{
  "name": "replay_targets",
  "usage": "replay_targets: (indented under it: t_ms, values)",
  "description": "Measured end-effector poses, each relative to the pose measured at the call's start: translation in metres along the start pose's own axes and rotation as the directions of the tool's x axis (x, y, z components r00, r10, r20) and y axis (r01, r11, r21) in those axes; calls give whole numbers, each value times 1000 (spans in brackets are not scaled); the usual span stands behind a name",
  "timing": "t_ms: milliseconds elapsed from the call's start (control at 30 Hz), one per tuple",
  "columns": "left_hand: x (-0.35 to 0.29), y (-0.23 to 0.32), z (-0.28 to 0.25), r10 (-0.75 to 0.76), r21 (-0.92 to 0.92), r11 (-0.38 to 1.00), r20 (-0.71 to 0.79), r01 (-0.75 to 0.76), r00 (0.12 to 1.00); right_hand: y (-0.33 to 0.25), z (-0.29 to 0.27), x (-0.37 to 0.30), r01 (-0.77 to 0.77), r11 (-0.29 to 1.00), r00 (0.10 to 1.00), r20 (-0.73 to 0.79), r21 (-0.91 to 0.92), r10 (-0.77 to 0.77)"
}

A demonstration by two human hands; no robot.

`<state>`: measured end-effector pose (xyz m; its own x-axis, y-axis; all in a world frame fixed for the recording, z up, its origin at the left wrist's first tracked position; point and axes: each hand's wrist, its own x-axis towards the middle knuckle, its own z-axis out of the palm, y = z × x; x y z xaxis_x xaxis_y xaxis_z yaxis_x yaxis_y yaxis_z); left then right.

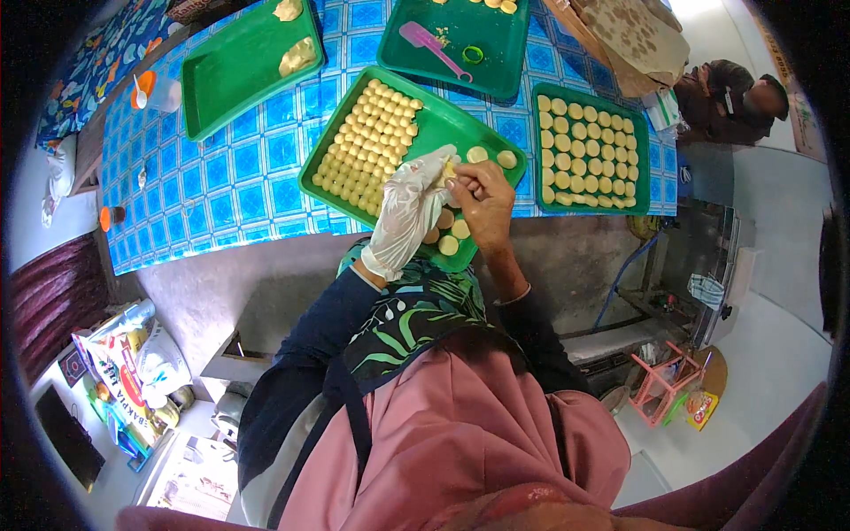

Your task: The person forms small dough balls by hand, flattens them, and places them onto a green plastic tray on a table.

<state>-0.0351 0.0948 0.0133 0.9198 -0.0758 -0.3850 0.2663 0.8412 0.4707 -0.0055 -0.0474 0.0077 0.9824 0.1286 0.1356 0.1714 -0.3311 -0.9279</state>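
My left hand (409, 208) wears a clear plastic glove and cups a small piece of pale yellow dough (449, 170) over a green tray (447, 124). My bare right hand (482, 199) pinches that same piece from the right. The tray's left half holds several small dough balls (370, 146) in tight rows. A few flattened dough rounds (506, 159) lie at its right end, and more rounds (450, 244) show below my hands.
A second green tray (643, 159) at the right is filled with rows of flat rounds. Two more green trays (232, 80) sit at the back, one with dough lumps, one with a pink scraper (432, 46). A blue checked cloth (221, 177) covers the table. Another person (730, 97) sits at far right.
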Motion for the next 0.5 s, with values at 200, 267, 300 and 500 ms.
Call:
replay_targets:
  t_ms: [200,267,300,500]
  values:
    - [4,-2,2,46,84,995,2,-46,999,0,6,-3,416,822,898,33,-388,-439]
    - [4,-4,-2,72,132,988,16,-73,997,3,7,-2,260,916,963,17,-306,-268]
    - [3,-3,0,72,132,988,16,-74,997,6,7,-4,261,916,963,18,-306,-268]
    - [-3,2,15,22,81,996,2,-22,1000,1,-4,-2,-235,940,972,39,248,233]
